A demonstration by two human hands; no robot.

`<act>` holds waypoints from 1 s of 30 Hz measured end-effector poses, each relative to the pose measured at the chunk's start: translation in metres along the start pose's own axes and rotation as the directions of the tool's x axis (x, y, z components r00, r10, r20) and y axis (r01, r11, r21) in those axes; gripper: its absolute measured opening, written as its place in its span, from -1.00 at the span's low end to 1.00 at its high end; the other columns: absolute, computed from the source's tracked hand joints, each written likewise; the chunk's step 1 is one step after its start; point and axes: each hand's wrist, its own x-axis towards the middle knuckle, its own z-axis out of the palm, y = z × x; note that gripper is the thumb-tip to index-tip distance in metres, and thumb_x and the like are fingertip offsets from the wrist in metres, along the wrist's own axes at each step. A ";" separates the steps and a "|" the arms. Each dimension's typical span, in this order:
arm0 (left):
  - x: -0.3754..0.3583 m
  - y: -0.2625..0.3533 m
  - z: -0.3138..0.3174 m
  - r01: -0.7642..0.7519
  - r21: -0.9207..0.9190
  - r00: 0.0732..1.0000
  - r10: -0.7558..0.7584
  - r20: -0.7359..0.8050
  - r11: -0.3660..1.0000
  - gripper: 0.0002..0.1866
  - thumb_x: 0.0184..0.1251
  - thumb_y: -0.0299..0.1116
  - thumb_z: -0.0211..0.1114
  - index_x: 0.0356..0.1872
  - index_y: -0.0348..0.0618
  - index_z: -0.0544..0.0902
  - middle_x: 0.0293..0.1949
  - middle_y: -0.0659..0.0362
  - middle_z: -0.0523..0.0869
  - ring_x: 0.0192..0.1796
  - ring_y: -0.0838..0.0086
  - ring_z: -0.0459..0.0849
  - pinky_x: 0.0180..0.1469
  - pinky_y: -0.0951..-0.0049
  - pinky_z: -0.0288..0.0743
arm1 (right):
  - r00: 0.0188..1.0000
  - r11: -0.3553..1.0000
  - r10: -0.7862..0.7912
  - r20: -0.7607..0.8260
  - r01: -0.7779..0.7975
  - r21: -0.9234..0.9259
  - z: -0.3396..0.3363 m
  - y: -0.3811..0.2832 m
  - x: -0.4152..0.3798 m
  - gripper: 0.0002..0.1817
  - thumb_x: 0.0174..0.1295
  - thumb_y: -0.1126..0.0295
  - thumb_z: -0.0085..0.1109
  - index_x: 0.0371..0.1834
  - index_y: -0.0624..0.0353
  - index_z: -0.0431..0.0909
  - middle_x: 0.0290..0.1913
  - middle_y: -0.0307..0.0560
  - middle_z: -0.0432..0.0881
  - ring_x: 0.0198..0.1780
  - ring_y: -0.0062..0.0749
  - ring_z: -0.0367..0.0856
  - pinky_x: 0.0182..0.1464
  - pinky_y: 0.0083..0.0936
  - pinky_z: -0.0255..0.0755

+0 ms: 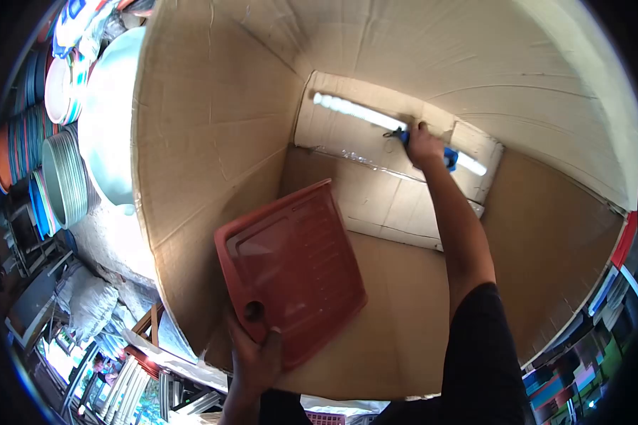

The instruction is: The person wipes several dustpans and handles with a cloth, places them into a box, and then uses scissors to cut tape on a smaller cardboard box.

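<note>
My left hand (253, 358) is closed on the lower left edge of a dark red plastic tray (298, 262), thumb on its face. The tray is tilted inside a large cardboard box (205, 92); it has raised ribs and a round hole near one corner. My right hand (425, 146) reaches deep into the box, fingers closed around the blue middle of a long white rod (361, 111) with a ribbed, bumpy left end. The rod lies close over a cardboard flap at the far end of the box. My palm hides part of the blue section.
Stacks of round plastic basins (67, 177) stand outside the box on the left, beside a big pale tub (110, 120). Lower left are a stuffed white sack (88, 301) and some slats. Colourful stacked goods (563, 389) sit at lower right. The box walls surround both hands.
</note>
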 end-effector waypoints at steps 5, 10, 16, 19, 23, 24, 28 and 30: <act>-0.010 0.029 0.001 -0.133 0.053 0.989 0.136 -0.059 0.990 -0.34 0.17 -0.57 0.20 0.32 -0.31 0.17 0.16 -0.08 0.42 0.24 0.28 0.42 0.30 0.29 0.28 | 0.996 0.902 -0.050 -0.076 0.078 0.425 -0.076 0.032 -0.137 -0.48 0.20 0.29 0.18 0.21 0.09 0.26 0.07 0.22 0.55 0.02 0.18 0.60 0.01 -0.08 0.51; -0.035 0.043 0.013 -0.199 -0.045 0.978 0.195 -0.078 0.979 -0.40 0.10 -0.62 0.21 0.20 -0.31 0.22 0.07 -0.05 0.45 0.12 0.31 0.49 0.19 0.36 0.36 | 0.940 0.148 0.321 -0.114 0.069 0.987 -0.147 0.064 -0.279 -0.60 0.32 0.21 0.23 0.06 0.28 0.44 -0.10 -0.03 0.59 -0.07 -0.43 0.54 0.01 -0.42 0.46; -0.065 0.057 0.040 -0.355 -0.145 0.923 0.371 0.103 0.924 -0.44 0.17 -0.60 0.31 0.19 -0.26 0.27 0.02 0.08 0.47 0.05 0.39 0.52 0.06 0.45 0.47 | 0.729 -0.481 0.656 0.194 0.206 0.852 -0.293 0.092 -0.475 -0.56 0.38 0.06 0.18 0.05 0.23 0.48 -0.09 -0.22 0.54 -0.04 -0.53 0.50 0.09 -0.48 0.43; -0.098 0.075 0.059 -0.465 -0.166 0.847 0.492 0.203 0.869 -0.44 0.17 -0.66 0.26 0.19 -0.22 0.27 -0.02 0.14 0.48 0.04 0.45 0.52 0.03 0.49 0.48 | 0.709 -0.614 0.675 0.206 0.384 0.689 -0.315 0.108 -0.552 -0.61 0.39 0.11 0.16 0.07 0.18 0.46 -0.10 -0.17 0.57 -0.08 -0.47 0.56 0.08 -0.40 0.48; -0.159 0.126 0.088 -0.556 -0.253 0.734 0.610 0.298 0.792 -0.35 -0.08 -0.62 0.33 0.15 -0.27 0.33 -0.04 0.07 0.50 0.03 0.32 0.53 0.13 0.29 0.42 | 0.674 -0.578 0.726 0.134 0.494 0.650 -0.340 0.123 -0.618 -0.63 0.41 0.17 0.14 0.10 0.18 0.41 -0.13 -0.11 0.60 -0.12 -0.45 0.59 0.01 -0.42 0.53; -0.174 0.142 0.092 -0.582 -0.271 0.699 0.642 0.314 0.766 -0.35 -0.08 -0.62 0.33 0.15 -0.27 0.33 -0.04 0.07 0.50 0.03 0.32 0.53 0.13 0.29 0.42 | 0.625 -0.565 0.765 0.158 0.532 0.631 -0.359 0.127 -0.636 -0.63 0.40 0.18 0.14 0.11 0.17 0.38 -0.12 -0.07 0.60 -0.12 -0.43 0.60 0.01 -0.42 0.54; -0.242 0.203 0.099 -0.633 -0.307 0.551 0.692 0.466 0.711 -0.44 0.09 -0.78 0.18 0.14 -0.20 0.27 0.03 0.14 0.45 0.09 0.46 0.48 0.21 0.43 0.32 | 0.593 -0.474 0.803 -0.063 0.698 0.536 -0.387 0.167 -0.691 -0.64 0.40 0.15 0.13 0.07 0.13 0.33 -0.05 0.04 0.59 -0.08 -0.36 0.59 0.03 -0.38 0.54; -0.278 0.230 0.100 -0.573 -0.419 0.513 0.707 0.487 0.704 -0.43 0.12 -0.81 0.13 0.16 -0.22 0.24 0.06 0.08 0.46 0.17 0.42 0.46 0.27 0.40 0.30 | 0.584 -0.441 0.800 -0.138 0.728 0.525 -0.399 0.182 -0.710 -0.66 0.41 0.14 0.11 0.04 0.12 0.31 -0.03 0.07 0.57 -0.04 -0.32 0.58 0.05 -0.33 0.53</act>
